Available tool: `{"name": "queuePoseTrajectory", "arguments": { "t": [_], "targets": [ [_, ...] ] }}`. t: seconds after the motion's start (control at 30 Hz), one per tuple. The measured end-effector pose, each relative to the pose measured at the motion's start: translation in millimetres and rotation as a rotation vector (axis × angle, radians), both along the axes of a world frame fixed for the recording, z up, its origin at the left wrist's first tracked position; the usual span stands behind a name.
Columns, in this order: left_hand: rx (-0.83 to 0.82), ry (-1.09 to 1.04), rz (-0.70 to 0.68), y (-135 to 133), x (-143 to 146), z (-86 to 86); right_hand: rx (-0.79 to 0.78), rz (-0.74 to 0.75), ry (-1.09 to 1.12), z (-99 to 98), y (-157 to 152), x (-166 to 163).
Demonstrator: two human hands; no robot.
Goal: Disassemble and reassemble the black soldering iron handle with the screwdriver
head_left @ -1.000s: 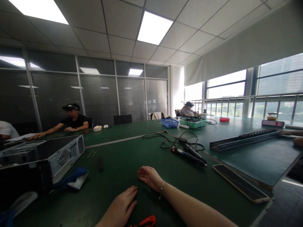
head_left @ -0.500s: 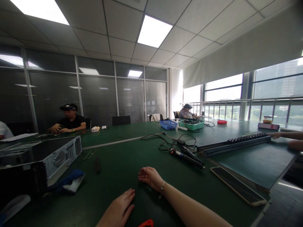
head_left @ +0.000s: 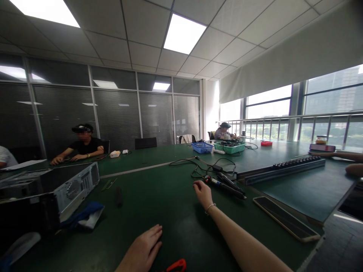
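My left hand (head_left: 143, 247) lies flat on the green tabletop, fingers stretched out and nothing in it. Close by it, at the bottom edge, shows part of a looped orange-red object (head_left: 177, 265), cut off by the frame. My right hand (head_left: 203, 194) is over the table further forward, with its fingers loosely bent and nothing visible in them. Just right of it lies a corded electric screwdriver (head_left: 225, 187), apart from the fingers. A second dark tool (head_left: 228, 180) rests alongside the screwdriver, and a black cable (head_left: 195, 170) curls behind them.
An opened computer case (head_left: 76, 189) and a blue-and-white cloth (head_left: 87, 215) are at left. A smartphone (head_left: 286, 219) and a long metal rail (head_left: 283, 172) lie at right. Blue (head_left: 202, 148) and green baskets (head_left: 231, 148) stand further back. Other people sit around the table.
My right hand has moved forward and right, closer to the screwdriver, and its fingers bend more. The left hand stays put. A co-worker's hand at far right has shifted toward a propped phone.
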State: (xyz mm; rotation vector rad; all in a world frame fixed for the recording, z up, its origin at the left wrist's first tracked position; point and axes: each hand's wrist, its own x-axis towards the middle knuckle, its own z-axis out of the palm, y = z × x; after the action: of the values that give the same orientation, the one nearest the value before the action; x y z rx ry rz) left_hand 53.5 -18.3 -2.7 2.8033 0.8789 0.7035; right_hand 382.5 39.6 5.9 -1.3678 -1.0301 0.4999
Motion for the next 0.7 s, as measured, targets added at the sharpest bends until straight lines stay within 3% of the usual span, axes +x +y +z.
{"name": "queuePoseTrajectory", "arguments": {
  "t": [0.17, 0.33, 0.5, 0.7],
  "targets": [
    [0.071, 0.003, -0.003, 2, 0, -2.3, -0.052, -0.427, -0.191, 3.9, -7, 67],
    [0.072, -0.002, -0.023, 7, -3, -7.4, -0.173, -0.669, -0.468, 4.7, -20, 106],
    [0.077, -0.024, -0.038, 11, -4, -8.8, -0.397, -0.643, -0.752, -8.3, -26, 127],
    [0.068, 0.032, -0.014, 5, -2, -2.4, -0.592, -0.556, -0.921, -16.8, -20, 132]
  ]
}}
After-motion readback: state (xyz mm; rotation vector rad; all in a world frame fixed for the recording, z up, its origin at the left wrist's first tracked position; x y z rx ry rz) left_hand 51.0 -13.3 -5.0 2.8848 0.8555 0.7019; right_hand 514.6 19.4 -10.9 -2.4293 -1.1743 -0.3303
